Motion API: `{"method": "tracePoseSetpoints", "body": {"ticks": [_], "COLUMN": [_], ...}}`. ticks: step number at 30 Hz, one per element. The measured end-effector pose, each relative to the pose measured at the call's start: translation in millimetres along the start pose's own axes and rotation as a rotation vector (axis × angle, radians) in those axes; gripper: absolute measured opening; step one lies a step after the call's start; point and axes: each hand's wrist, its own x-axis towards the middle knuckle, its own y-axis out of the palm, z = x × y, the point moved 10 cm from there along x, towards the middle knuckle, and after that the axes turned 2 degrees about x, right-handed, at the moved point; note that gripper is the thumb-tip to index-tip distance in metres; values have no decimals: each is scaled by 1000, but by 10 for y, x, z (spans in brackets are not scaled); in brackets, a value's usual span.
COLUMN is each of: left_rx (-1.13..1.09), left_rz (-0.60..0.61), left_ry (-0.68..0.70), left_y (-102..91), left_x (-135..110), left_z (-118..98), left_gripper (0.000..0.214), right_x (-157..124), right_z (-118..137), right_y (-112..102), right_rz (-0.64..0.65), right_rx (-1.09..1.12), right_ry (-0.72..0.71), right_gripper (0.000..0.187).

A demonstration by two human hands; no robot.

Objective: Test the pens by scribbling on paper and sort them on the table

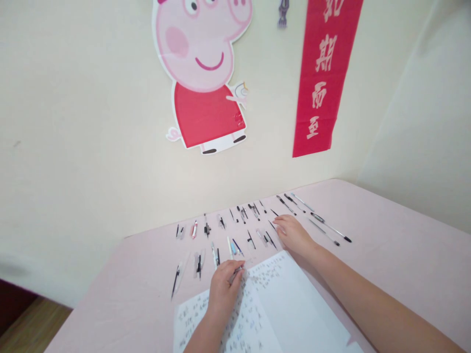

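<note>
My left hand [222,284] is closed above the written page of an open notebook [301,299]. Between its thumb and fingers is a slim pen part [236,272], mostly covered by the fingers. Further right, my right hand [294,234] rests low on the table past the notebook's top edge, its fingers drawn together. A thin black pen piece [272,225] lies at its fingertips, and another dark pen piece [274,212] is just beyond; whether the fingers grip one is hidden. To the left of this hand lie a clear barrel and a black refill [271,239].
Several taken-apart pens lie in rows on the pink table [121,299], including a red-and-white one [194,229] and a black refill [175,282]. Several whole-looking pens [331,228] are at right. Behind stands a wall with a cartoon pig cutout [209,113] and a red banner [324,88].
</note>
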Motion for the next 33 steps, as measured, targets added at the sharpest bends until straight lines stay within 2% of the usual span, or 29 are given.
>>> {"method": "tracePoseSetpoints", "body": {"ticks": [4,8,18,25,33], "left_rx": [3,7,-2,-4,9], "left_rz": [9,2,5,1,17], "left_ry": [-4,-6,-9,-7,-6], "left_y": [15,5,20,5,32], "left_x": [-2,0,-8,-6,-7], "left_z": [9,3,33,17,25], "left_gripper": [22,21,22,21,21], "right_x": [-42,-51,-29,-28,-35], "right_z": [-274,-301,-162,-144,-206], "right_y": [153,235,41,8,-59], "right_rz": [98,124,15,50,26], "right_rx": [-290,-348,-427,-500,-537], "right_ry": [76,83,74,25,128], "right_gripper": [35,42,40,24,25]}}
